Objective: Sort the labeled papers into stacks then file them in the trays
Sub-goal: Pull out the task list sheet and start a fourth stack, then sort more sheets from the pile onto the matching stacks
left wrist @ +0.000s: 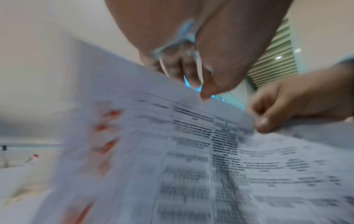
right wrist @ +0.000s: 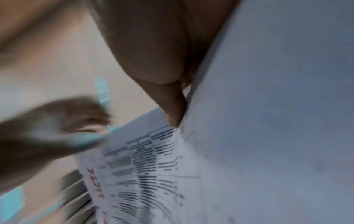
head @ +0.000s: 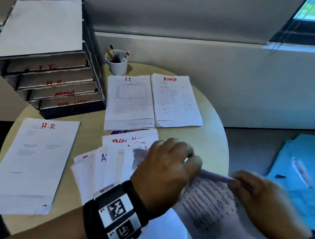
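**Sorting under way: one printed sheet held between both hands**

Nearest the camera in the head view, the left hand [head: 164, 170] and the right hand [head: 261, 194] share one printed sheet [head: 208, 200], lifted off the near right part of the round desk [head: 204, 142]. The right hand pinches the sheet's far edge between thumb and curled fingers; the left wrist view shows that thumb [left wrist: 265, 121] pressed on the paper. The left hand has its fingers bent down at the same edge, thumb tip on the paper, so it appears to grip it too, though blur hides how firmly. The sheet carries dense black text and a red label [left wrist: 107, 128] along one side, too smeared to read with certainty.

The step in hand looks like sorting: an unsorted fan of papers [head: 113, 159] lies just left of the left hand, while three stacks are laid out, H.R [head: 29, 162] at the near left, I.T [head: 129, 100] and ADMIN [head: 176, 101] side by side at the far middle. The labelled trays [head: 53, 81] stand at the far left, beside a white pen cup [head: 118, 62].

The next move probably calls for reading the red label and laying the sheet square on the matching stack, or starting a new one if none matches. Filing has not begun, as far as I can judge.
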`<act>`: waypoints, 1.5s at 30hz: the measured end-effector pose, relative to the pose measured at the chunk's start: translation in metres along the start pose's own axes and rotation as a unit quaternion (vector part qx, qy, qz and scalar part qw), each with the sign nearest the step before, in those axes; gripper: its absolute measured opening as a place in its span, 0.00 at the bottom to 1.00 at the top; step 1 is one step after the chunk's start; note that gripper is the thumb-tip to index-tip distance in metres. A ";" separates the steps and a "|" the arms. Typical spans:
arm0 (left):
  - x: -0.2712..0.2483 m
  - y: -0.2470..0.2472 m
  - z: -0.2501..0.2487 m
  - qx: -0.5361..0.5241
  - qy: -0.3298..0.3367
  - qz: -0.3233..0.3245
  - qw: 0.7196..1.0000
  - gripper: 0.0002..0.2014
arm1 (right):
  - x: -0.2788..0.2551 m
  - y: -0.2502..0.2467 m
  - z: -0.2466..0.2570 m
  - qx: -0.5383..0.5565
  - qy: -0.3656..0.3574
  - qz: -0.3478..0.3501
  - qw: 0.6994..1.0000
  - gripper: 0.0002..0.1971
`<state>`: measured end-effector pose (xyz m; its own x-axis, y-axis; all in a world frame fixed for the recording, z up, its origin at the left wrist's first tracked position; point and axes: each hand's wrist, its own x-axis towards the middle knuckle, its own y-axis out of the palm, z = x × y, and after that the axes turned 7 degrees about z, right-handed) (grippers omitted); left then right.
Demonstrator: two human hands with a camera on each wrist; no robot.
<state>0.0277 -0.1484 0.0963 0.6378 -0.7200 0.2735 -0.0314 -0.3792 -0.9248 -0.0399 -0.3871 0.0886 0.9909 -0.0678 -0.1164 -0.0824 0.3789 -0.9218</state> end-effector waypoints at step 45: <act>-0.147 0.106 0.160 -0.100 -0.568 0.262 0.774 0.34 | 0.060 0.150 0.038 0.099 0.027 0.148 0.984 0.21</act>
<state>0.0540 0.0107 -0.0842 0.7588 0.1277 -0.6387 -0.5600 -0.3730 -0.7398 0.0113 -0.2990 -0.0420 0.9192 0.0251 -0.3930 -0.3382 0.5614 -0.7552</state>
